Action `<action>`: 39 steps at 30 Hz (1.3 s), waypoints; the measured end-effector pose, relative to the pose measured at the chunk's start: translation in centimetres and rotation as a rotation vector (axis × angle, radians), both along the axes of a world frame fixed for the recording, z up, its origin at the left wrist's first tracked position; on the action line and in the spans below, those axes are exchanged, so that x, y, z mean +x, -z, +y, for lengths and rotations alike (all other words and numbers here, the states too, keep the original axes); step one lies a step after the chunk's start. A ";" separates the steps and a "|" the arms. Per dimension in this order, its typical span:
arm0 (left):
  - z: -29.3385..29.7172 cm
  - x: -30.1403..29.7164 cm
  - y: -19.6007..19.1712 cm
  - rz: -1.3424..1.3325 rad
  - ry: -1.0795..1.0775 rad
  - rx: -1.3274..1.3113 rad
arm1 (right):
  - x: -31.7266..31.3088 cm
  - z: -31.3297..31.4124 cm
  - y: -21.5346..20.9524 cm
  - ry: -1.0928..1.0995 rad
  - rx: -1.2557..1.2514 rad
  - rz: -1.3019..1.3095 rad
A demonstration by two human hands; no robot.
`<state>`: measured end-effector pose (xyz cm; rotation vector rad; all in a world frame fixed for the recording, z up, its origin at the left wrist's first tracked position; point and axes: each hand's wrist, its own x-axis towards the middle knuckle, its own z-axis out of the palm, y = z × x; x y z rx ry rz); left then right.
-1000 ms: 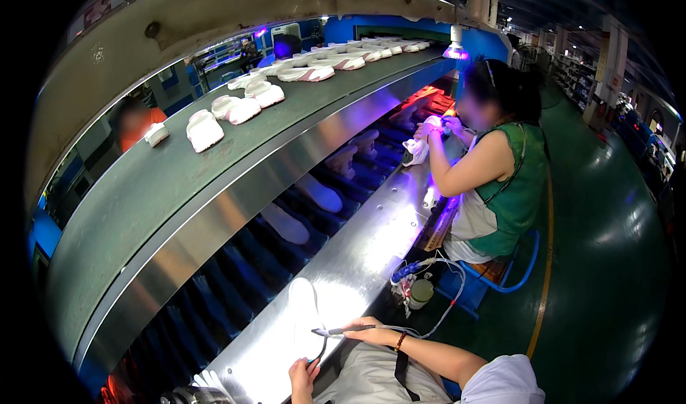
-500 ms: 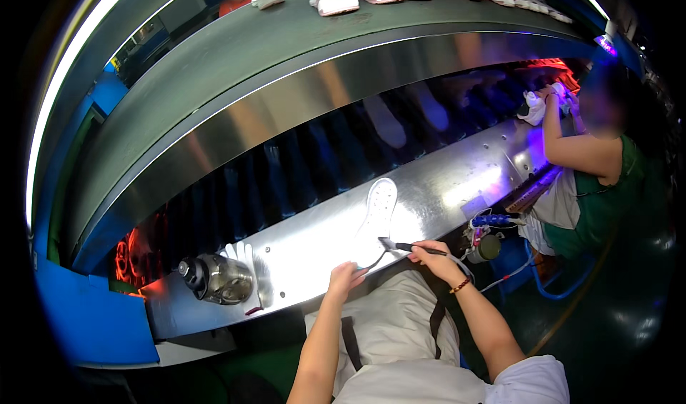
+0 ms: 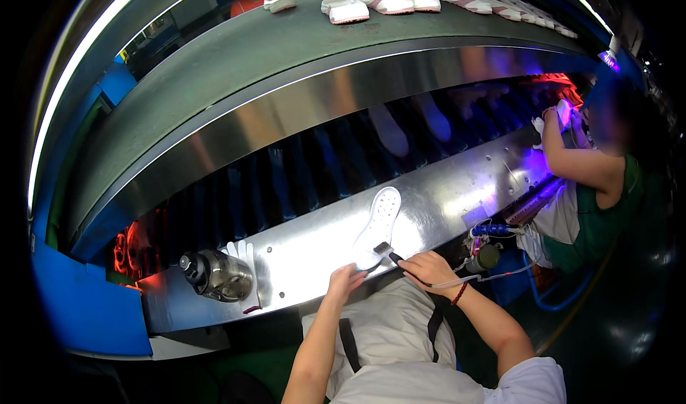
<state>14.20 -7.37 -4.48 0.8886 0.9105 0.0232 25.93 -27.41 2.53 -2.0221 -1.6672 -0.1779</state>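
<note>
A white shoe sole lies tread-up on the shiny metal ledge in front of me. My left hand rests its fingers on the heel end of the sole. My right hand grips a small dark brush, whose head touches the sole near the heel; a thin cable runs from the hand back along my wrist.
A steel jug and a white glove sit at the ledge's left end. Behind the ledge, soles ride a dark slatted conveyor; white shoes ride the upper belt. A co-worker sits at my right.
My view has swung left and down along the line. The sole now lies straight ahead, my left hand has settled on its heel, and the brush sits against it.
</note>
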 end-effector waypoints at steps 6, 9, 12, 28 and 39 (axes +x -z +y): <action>0.1 0.8 -1.9 -0.023 0.027 0.081 | 0.7 -0.2 -0.6 -0.148 -0.049 -0.317; 0.3 1.5 -3.4 -0.008 0.023 0.123 | 1.0 0.0 -1.7 -0.222 -0.018 -0.431; 0.7 2.0 -4.4 -0.028 0.050 0.159 | 1.0 0.2 -2.5 -0.272 -0.032 -0.503; 1.0 3.3 -6.3 -0.056 0.057 0.154 | 0.7 -1.7 -5.6 -0.246 -0.107 -0.504; 0.0 2.4 -5.9 -0.008 0.040 0.109 | 1.7 -0.9 -3.7 -0.017 -0.096 -0.461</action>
